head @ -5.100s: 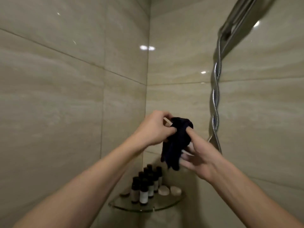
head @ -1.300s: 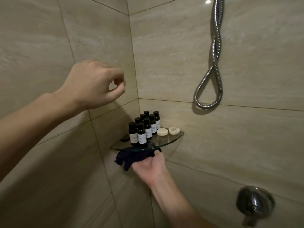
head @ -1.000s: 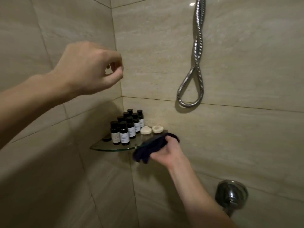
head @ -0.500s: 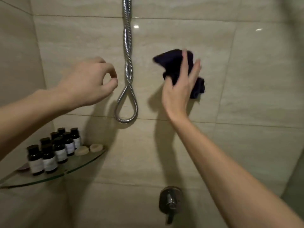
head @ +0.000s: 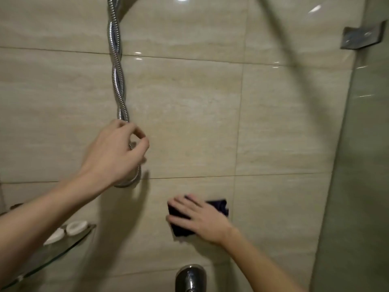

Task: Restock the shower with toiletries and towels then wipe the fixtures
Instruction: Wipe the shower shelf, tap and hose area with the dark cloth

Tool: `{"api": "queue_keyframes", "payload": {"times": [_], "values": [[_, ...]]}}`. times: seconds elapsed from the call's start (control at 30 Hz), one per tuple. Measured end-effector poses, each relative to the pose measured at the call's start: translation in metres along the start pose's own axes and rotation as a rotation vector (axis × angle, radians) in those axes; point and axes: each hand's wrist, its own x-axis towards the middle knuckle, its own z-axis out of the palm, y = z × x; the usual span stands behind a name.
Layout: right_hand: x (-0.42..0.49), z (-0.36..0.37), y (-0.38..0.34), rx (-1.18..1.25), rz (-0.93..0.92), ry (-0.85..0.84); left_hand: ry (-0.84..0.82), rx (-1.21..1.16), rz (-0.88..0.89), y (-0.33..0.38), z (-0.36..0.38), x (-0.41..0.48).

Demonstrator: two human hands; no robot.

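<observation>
Here, right hand (head: 203,221) presses cloth (head: 219,206) flat-fingered on tile (head: 273,123); left hand (head: 113,157), fingers (head: 137,131) loosely curled, overlaps the hose (head: 116,70).

A dark navy cloth (head: 220,207), bunched and partly covered, is pressed flat against the beige wall tile by the straight fingers of the right hand (head: 202,220), just above the chrome shower valve (head: 190,277). The twisted chrome shower hose (head: 116,81) hangs in a loop. Two white soap bars (head: 76,227) lie on the glass corner shelf (head: 52,258).
</observation>
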Motion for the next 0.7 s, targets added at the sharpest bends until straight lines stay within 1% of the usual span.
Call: {"api": "queue_keyframes", "payload": {"times": [0.07,0.13,0.2,0.23,0.3,0.37,0.43,0.47,0.5,0.53,0.57,0.63,0.7], "values": [[-0.019,0.000,-0.011,0.090,-0.020,-0.113,-0.015,-0.039,0.001,0.009,0.009,-0.008],[-0.021,-0.016,-0.018,0.283,0.058,-0.239,-0.113,-0.047,-0.008,0.014,0.017,-0.019],[-0.016,-0.044,-0.032,0.474,0.266,-0.350,-0.245,-0.059,-0.054,0.020,0.026,-0.037],[-0.014,-0.056,-0.041,0.589,0.400,-0.364,-0.286,-0.062,-0.090,0.022,0.031,-0.048],[-0.011,-0.068,-0.063,0.901,0.672,-0.300,-0.311,-0.054,-0.126,0.022,0.044,-0.075],[-0.007,-0.076,-0.087,1.270,0.921,-0.171,-0.376,-0.076,-0.143,0.018,0.057,-0.105],[0.001,-0.082,-0.109,1.736,1.123,-0.036,-0.478,-0.186,-0.216,0.014,0.063,-0.136],[0.006,-0.087,-0.118,1.974,1.196,0.021,-0.508,-0.249,-0.263,0.013,0.064,-0.152],[0.011,-0.092,-0.125,2.181,1.242,0.059,-0.522,-0.306,-0.307,0.012,0.063,-0.167],[0.016,-0.095,-0.130,2.309,1.266,0.061,-0.530,-0.370,-0.369,0.013,0.060,-0.180],[0.021,-0.100,-0.133,2.380,1.252,0.007,-0.531,-0.458,-0.456,0.013,0.056,-0.194],[0.027,-0.106,-0.144,2.442,1.169,-0.164,-0.503,-0.604,-0.642,0.013,0.045,-0.222],[0.033,-0.111,-0.158,2.484,1.046,-0.325,-0.408,-0.655,-0.784,0.014,0.030,-0.254]]}}
